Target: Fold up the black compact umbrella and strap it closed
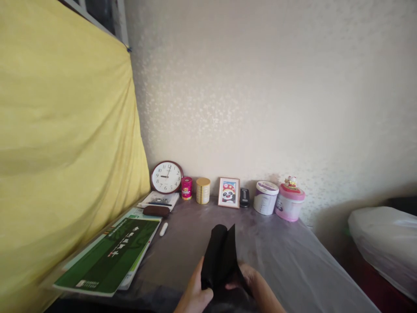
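A black rolled or folded sheet is held up above the near edge of the table, with a stiff flap standing away from the roll on the right. I cannot make out exactly what kind of thing it is. My left hand is closed around the lower left side of the roll, thumb at its near end. On the other side, my right hand grips the flap, with some fingers hidden behind the black material.
Green books are stacked at the left, near a brown case and a white stick-like object. Along the wall stand a clock, pink tin, yellow-lidded can, panda picture frame and two tubs. A yellow curtain hangs left.
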